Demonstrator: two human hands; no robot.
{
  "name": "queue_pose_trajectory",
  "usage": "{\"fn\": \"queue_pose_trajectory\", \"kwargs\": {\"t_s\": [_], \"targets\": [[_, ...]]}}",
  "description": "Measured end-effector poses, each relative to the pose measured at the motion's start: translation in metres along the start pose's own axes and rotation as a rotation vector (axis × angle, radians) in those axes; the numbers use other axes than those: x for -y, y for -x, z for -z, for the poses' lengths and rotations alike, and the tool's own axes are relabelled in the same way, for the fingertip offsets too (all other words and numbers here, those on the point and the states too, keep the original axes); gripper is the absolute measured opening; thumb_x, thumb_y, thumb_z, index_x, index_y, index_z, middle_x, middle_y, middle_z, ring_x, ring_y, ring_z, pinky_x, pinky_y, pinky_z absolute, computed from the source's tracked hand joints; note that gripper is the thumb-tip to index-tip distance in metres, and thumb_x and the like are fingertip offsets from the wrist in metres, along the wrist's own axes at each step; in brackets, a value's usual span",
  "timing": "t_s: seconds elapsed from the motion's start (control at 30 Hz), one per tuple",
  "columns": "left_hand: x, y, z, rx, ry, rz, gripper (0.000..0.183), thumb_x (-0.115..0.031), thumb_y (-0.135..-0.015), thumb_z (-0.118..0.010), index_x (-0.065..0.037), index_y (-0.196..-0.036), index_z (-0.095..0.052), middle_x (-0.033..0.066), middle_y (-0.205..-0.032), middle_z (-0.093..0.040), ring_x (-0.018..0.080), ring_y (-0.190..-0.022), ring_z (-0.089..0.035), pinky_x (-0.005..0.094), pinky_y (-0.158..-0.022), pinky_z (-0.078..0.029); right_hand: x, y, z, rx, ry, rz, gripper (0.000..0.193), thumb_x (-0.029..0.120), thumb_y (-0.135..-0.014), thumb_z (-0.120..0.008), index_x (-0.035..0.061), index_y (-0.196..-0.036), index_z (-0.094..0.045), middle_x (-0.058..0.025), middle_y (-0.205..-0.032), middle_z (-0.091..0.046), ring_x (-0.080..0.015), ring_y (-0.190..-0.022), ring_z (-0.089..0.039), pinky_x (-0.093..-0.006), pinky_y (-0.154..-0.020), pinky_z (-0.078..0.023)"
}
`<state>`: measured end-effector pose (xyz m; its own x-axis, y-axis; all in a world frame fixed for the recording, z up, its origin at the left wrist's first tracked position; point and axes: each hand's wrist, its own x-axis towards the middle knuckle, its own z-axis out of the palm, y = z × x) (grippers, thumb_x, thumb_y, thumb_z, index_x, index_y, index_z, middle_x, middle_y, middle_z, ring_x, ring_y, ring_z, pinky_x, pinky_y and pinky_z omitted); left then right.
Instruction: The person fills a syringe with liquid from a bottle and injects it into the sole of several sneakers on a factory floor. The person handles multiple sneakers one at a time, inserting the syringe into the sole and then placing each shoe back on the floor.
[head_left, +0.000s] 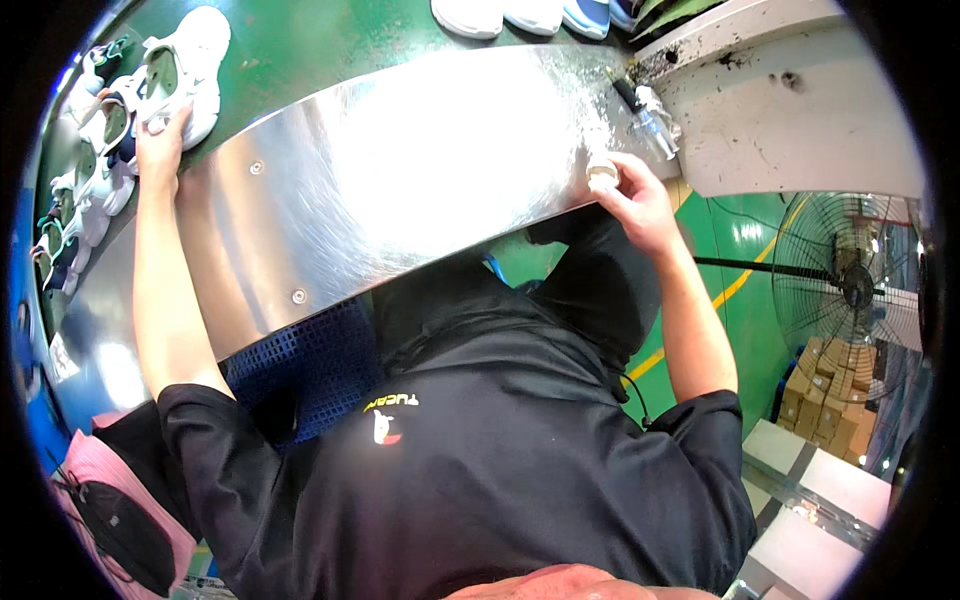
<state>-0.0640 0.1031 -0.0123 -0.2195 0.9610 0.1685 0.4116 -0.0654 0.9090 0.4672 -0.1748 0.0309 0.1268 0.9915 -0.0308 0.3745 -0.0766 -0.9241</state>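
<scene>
My left hand (163, 145) reaches to the far left and grips a white shoe (203, 50) by its near end. The shoe is over the green surface, beyond the edge of the shiny metal tabletop (225, 215). Over the tabletop's right end, my right hand (640, 205) pinches a small cream-coloured lump (602, 174) between thumb and fingers. The lump is close to the metal, but I cannot tell if it touches. Just beyond it lie a few slim tools or tubes (652, 125), some clear and one dark.
More shoes (92, 185) line the left side, and others (468, 18) stand at the far edge. A pale machine frame (790, 130) borders the right end. A blue crate (325, 360) sits beneath the table. To the right are a large fan (855, 285) and stacked cartons (825, 400).
</scene>
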Motion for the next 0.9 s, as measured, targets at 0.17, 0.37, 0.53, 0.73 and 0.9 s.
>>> {"fn": "queue_pose_trajectory", "kwargs": {"t_s": [0.17, 0.37, 0.53, 0.73, 0.9], "targets": [[-0.058, 0.083, 0.014, -0.156, 0.113, -0.314, 0.057, -0.014, -0.078, -0.071, 0.002, -0.125, -0.042, 0.0143, -0.119, -0.051, 0.023, -0.106, -0.052, 0.0354, -0.092, -0.043, 0.03, 0.025, -0.014, 0.053, -0.344, -0.011, 0.023, 0.012, -0.092, -0.05, 0.0009, -0.112, -0.052, -0.0146, -0.103, -0.06, -0.0194, -0.091, -0.058, -0.0309, -0.081, -0.046], [-0.175, 0.25, -0.095, 0.801, 0.624, 0.019, 0.033, -0.019, -0.096, -0.047, 0.006, -0.116, -0.056, 0.0132, -0.108, -0.062, 0.0214, -0.096, -0.06, 0.0343, -0.088, -0.046, 0.069, 0.057, -0.048, 0.27, -0.588, 0.251, 0.016, 0.014, -0.09, -0.055, 0.0026, -0.102, -0.055, -0.0177, -0.109, -0.057, -0.0244, -0.099, -0.057, -0.0354, -0.085, -0.045], [-0.22, 0.279, -0.146, 0.956, 1.03, 0.24, 0.038, -0.027, -0.098, -0.042, 0.005, -0.112, -0.057, 0.012, -0.107, -0.06, 0.0183, -0.096, -0.058, 0.0337, -0.089, -0.044, 0.065, 0.06, -0.049, 0.438, -0.694, 0.22, 0.02, 0.017, -0.09, -0.058, 0.003, -0.103, -0.056, -0.0182, -0.112, -0.056, -0.023, -0.1, -0.056, -0.0333, -0.084, -0.046], [-0.237, 0.278, -0.176, 0.992, 1.045, 0.523, 0.028, -0.019, -0.095, -0.048, 0.005, -0.102, -0.061, 0.012, -0.095, -0.062, 0.0212, -0.091, -0.059, 0.0339, -0.084, -0.047, 0.037, 0.057, -0.03, 0.502, -1.012, 0.15, 0.021, 0.019, -0.092, -0.055, 0.0007, -0.101, -0.053, -0.0202, -0.109, -0.057, -0.0256, -0.099, -0.057, -0.0367, -0.086, -0.046], [-0.236, 0.281, -0.193, 0.995, 0.996, 0.514, 0.025, -0.017, -0.093, -0.053, 0.007, -0.099, -0.062, 0.0126, -0.092, -0.063, 0.0218, -0.087, -0.061, 0.0335, -0.082, -0.049, 0.023, 0.053, -0.022, 0.474, -0.843, 0.204, 0.017, 0.015, -0.088, -0.059, 0.0013, -0.099, -0.057, -0.0192, -0.107, -0.057, -0.0235, -0.093, -0.057, -0.0338, -0.082, -0.045]]}}
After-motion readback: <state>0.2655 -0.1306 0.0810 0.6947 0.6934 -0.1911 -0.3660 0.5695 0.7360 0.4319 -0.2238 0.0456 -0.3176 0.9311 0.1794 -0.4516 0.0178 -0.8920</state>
